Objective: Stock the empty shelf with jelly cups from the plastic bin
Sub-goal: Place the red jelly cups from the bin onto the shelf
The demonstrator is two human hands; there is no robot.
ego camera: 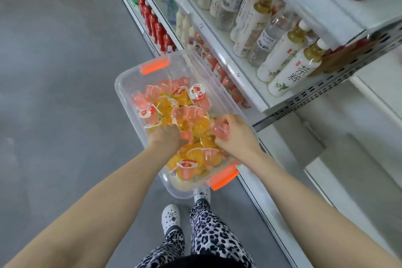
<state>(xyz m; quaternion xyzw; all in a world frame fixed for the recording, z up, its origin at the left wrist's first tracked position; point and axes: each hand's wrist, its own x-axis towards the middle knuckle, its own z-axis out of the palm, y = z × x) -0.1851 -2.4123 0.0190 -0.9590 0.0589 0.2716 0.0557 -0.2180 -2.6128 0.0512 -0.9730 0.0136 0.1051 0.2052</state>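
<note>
A clear plastic bin [125,85] with orange latches sits on the floor beside the shelving, holding several pink and orange jelly cups [165,102]. My left hand [165,137] reaches down into the pile, fingers curled among the cups and hidden by them. My right hand [233,135] grips a pink jelly cup [220,129] at the bin's right side. An empty white shelf [339,159] lies low at the right, below the bottle shelf.
White shelving runs along the right, with tea and water bottles [289,65] on an upper level and red bottles [155,26] lower at the back. Grey floor [54,72] spreads to the left. My feet in white clogs [170,216] stand just behind the bin.
</note>
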